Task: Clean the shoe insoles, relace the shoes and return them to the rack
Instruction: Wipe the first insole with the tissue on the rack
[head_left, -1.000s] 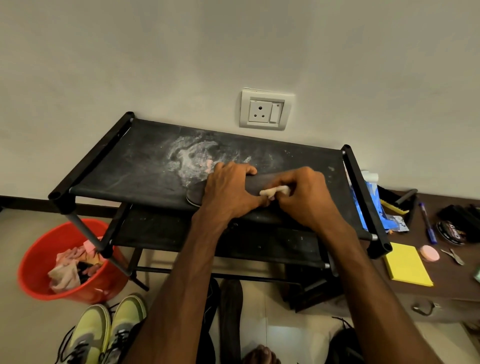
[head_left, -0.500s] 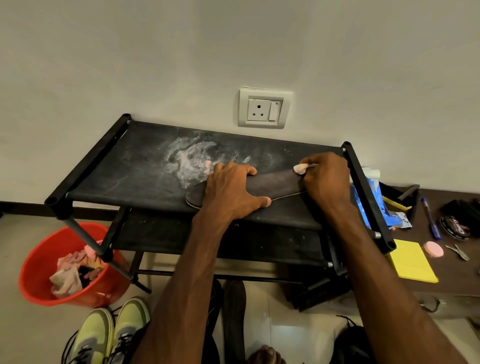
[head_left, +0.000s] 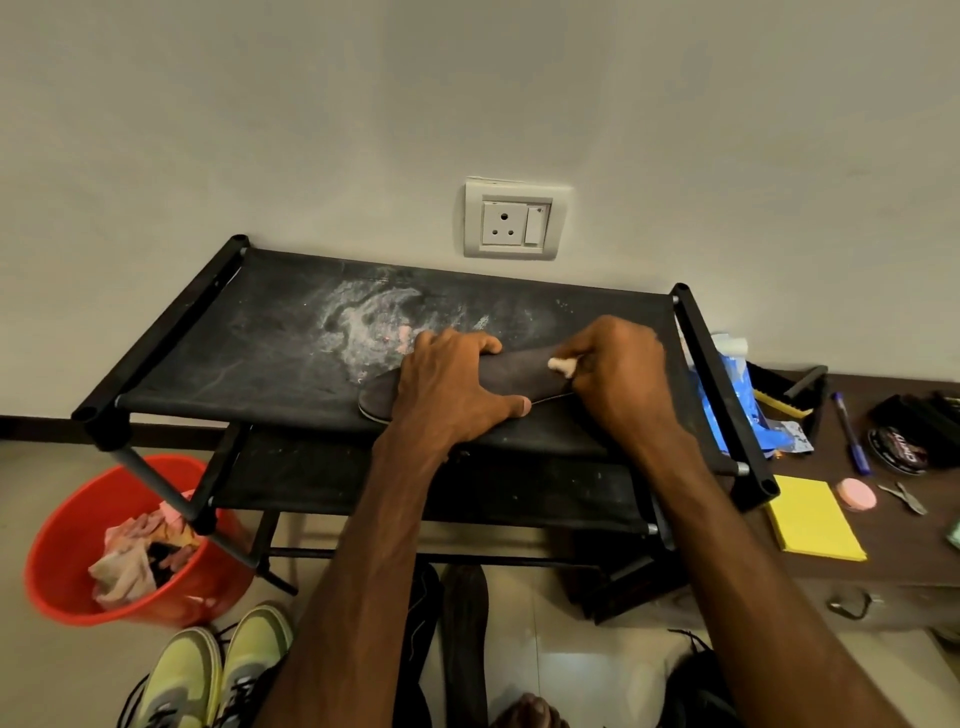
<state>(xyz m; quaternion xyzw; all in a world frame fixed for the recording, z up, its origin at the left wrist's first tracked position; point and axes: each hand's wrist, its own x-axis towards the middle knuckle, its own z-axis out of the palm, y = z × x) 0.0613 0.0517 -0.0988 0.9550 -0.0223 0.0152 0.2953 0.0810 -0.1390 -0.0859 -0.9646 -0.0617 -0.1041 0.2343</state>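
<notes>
Black fabric on the top tier of the rack (head_left: 249, 332) serves as the work surface, and the dark insole (head_left: 524, 374) is laid flat on its near right part, lengthwise from left to right. It is pinned by the left hand (head_left: 452, 384), whose fingers are hooked over the far edge while the thumb is set along the near edge. A small white wad (head_left: 562, 365) is pinched in the curled fingers of the right hand (head_left: 618, 379) and pressed on the insole, just right of the left hand. Wiping appears to be the step in hand. It is best done in short, firm strokes along the length, with weight on the holding hand so that the thin insole is not dragged or buckled. Both forearms are extended from the near side, wrists low over the shelf. White powdery smears are seen on the fabric to the far left, and yellow-green shoes (head_left: 208, 670) are stood on the floor at near left, beside a red bucket (head_left: 62, 561).
</notes>
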